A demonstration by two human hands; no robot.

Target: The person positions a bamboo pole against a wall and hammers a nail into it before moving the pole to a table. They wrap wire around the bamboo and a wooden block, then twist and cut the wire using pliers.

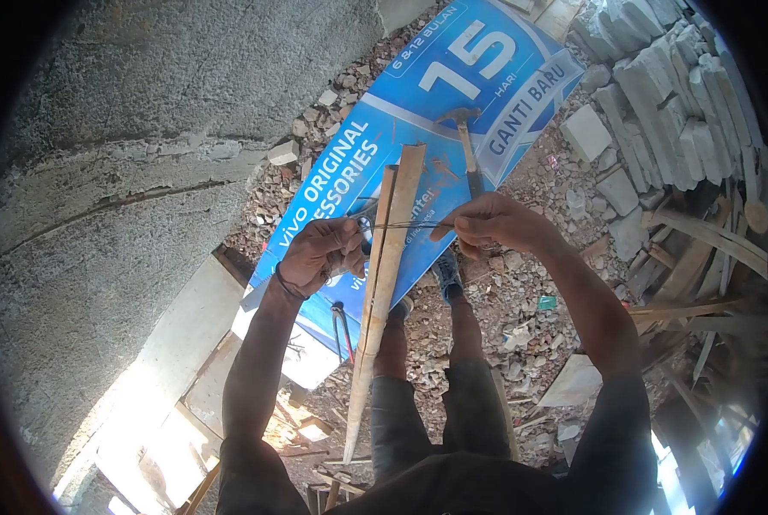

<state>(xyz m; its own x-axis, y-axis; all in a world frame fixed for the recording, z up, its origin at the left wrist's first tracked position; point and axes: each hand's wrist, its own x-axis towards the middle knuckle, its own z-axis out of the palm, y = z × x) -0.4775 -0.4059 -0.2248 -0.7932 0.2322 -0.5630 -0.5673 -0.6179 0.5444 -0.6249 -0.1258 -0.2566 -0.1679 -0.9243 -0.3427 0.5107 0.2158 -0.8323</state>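
Two long wooden strips (pixel 386 257) stand side by side in front of my body, their upper ends over a blue printed banner (pixel 409 103). A thin dark wire (pixel 405 225) crosses them near the top. At the left of the wood, my left hand (pixel 322 251) is closed on the wire's left part. My right hand (pixel 491 225), to the right of the wood, pinches the wire's other end. A hammer (pixel 467 146) lies on the banner just above my right hand. Pliers with a red handle (pixel 343 330) rest on the banner's lower part.
A rough concrete wall (pixel 143 172) fills the left side. Broken stones (pixel 521 318) cover the ground around my feet. Stacked grey slabs (pixel 658 112) stand at the upper right, with scrap wood (pixel 701 249) below them. A pale board (pixel 573 382) lies at the lower right.
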